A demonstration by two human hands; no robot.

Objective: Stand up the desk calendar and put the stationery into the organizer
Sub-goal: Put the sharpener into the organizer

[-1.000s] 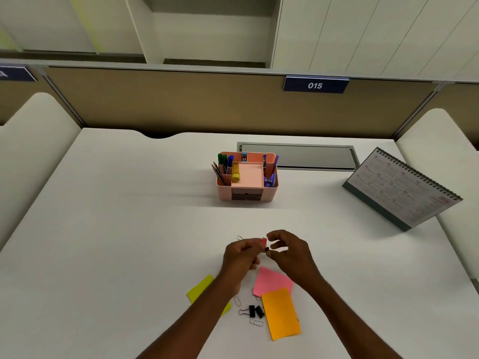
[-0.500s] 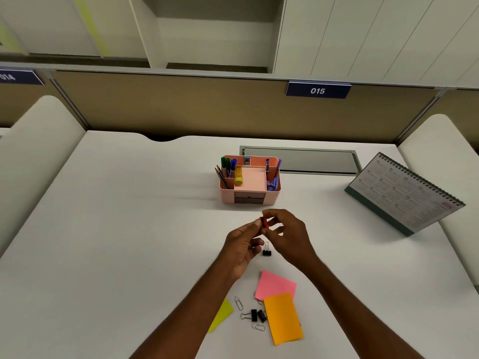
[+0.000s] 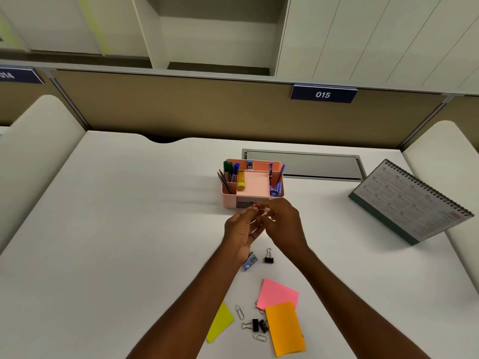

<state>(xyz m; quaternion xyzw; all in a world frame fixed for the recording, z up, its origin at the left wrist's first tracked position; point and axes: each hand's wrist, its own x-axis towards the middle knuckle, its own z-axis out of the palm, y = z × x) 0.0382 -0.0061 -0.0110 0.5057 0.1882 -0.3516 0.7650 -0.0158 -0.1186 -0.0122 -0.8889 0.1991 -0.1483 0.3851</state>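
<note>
Lying farthest left among the loose things on the white desk is a yellow sticky note, at the near edge beside the left forearm. Just right of it are two wire paper clips and a pair of black binder clips that touch each other.

Further back, near the middle of the desk, stands the pink organizer. Pencils, green and blue markers and a yellow tube fill its left compartments. Its middle tray is bare, and blue pens stand in its right compartment.

The left hand is raised just in front of the organizer, fingers curled, with thumb and forefinger pinching a small red item. That item is too small to identify. It is held right at the organizer's front face. The right hand meets it from the other side, fingertips also pinching the same item and the other fingers bent.

Below the hands, a small blue object lies by the left wrist. A single black binder clip stands just beside it.

Nearer the front edge, a pink sticky note lies partly under an orange sticky note.

Well apart at the far right, the desk calendar stands up on its base, with its spiral edge on top and its page sloping back.
</note>
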